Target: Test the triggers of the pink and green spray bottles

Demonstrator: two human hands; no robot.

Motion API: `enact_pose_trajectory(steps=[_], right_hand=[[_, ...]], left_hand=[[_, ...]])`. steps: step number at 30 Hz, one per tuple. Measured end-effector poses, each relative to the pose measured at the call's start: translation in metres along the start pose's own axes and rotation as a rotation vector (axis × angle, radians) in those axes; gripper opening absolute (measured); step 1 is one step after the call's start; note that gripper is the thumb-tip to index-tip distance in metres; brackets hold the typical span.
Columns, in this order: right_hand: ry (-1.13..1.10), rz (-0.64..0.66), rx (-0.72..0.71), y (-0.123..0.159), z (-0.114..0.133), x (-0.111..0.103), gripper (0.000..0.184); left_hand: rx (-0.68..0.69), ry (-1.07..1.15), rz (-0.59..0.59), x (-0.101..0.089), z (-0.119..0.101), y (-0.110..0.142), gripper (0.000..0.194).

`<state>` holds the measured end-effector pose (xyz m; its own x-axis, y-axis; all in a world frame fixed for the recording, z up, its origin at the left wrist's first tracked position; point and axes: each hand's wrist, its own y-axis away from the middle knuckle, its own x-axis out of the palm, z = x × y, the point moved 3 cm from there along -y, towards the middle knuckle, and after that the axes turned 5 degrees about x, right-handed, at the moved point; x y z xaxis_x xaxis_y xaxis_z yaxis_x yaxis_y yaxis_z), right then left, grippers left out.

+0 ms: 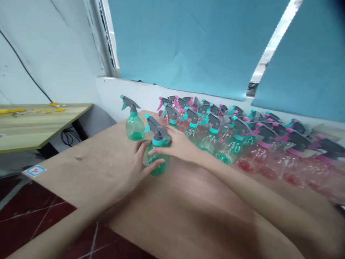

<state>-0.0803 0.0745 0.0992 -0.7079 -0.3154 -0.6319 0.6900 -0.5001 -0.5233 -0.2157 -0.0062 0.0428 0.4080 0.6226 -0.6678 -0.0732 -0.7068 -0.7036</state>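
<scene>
A green spray bottle point(159, 166) with a grey trigger head and teal collar stands on the brown table point(102, 169). My left hand point(134, 163) wraps round its lower body from the left, thumb across the front. My right hand point(179, 145) grips the bottle's neck and collar from the right. A second green spray bottle point(134, 127) stands alone just behind, to the left. Both hands are closed on the same bottle.
Several green and pink spray bottles point(242, 147) crowd the table's right and back in rows. A wooden desk point(35, 126) with yellow bits stands at left. Blue blinds point(188, 43) cover the window behind. Red floor tiles point(32, 216) lie below the table's left edge.
</scene>
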Motion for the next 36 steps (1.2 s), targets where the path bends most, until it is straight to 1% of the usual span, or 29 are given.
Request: enact_pose_trajectory(steps=[1, 2, 3, 5, 7, 9, 11, 14, 16, 18, 20, 23, 26, 31, 36], right_hand=[[0.032, 0.022, 0.032, -0.003, -0.004, -0.007, 0.047], [0.057, -0.001, 0.073, -0.007, -0.008, -0.015, 0.050], [0.086, -0.056, 0.080, -0.011, -0.010, -0.025, 0.048], [0.159, -0.177, 0.091, -0.020, -0.015, -0.043, 0.038], [0.288, -0.300, 0.090, -0.032, -0.019, -0.057, 0.030], [0.397, -0.316, 0.108, -0.045, -0.021, -0.064, 0.032], [0.469, -0.283, 0.180, -0.056, -0.025, -0.064, 0.041], [0.489, -0.194, 0.312, -0.066, -0.031, -0.056, 0.056], [0.506, -0.145, 0.362, -0.069, -0.035, -0.049, 0.059], [0.563, -0.129, 0.384, -0.071, -0.039, -0.043, 0.055], [0.615, -0.137, 0.391, -0.072, -0.043, -0.039, 0.047], [0.645, -0.155, 0.400, -0.073, -0.047, -0.037, 0.037], [0.656, -0.168, 0.408, -0.072, -0.049, -0.038, 0.033], [0.582, -0.171, 0.375, -0.067, -0.046, -0.039, 0.029], [0.511, -0.191, 0.352, -0.052, -0.034, -0.040, 0.028]], left_hand=[[-0.012, -0.049, -0.027, -0.003, 0.008, -0.003, 0.050], [-0.014, -0.095, -0.053, -0.006, 0.016, -0.007, 0.053], [-0.016, -0.136, -0.056, -0.007, 0.023, -0.012, 0.053], [-0.034, -0.214, -0.040, -0.007, 0.038, -0.022, 0.051], [-0.039, -0.285, -0.029, -0.006, 0.051, -0.033, 0.050], [-0.044, -0.339, -0.004, -0.004, 0.061, -0.044, 0.048], [-0.048, -0.375, 0.032, -0.002, 0.067, -0.054, 0.047], [-0.042, -0.426, 0.084, 0.001, 0.071, -0.067, 0.049], [-0.047, -0.465, 0.116, 0.002, 0.072, -0.074, 0.050], [-0.058, -0.500, 0.148, 0.004, 0.072, -0.081, 0.049], [-0.076, -0.530, 0.177, 0.006, 0.071, -0.086, 0.050], [-0.103, -0.554, 0.205, 0.008, 0.069, -0.093, 0.054], [-0.102, -0.556, 0.214, 0.011, 0.069, -0.098, 0.056], [-0.099, -0.621, 0.242, 0.013, 0.069, -0.101, 0.054], [-0.102, -0.653, 0.269, 0.005, 0.062, -0.093, 0.053]])
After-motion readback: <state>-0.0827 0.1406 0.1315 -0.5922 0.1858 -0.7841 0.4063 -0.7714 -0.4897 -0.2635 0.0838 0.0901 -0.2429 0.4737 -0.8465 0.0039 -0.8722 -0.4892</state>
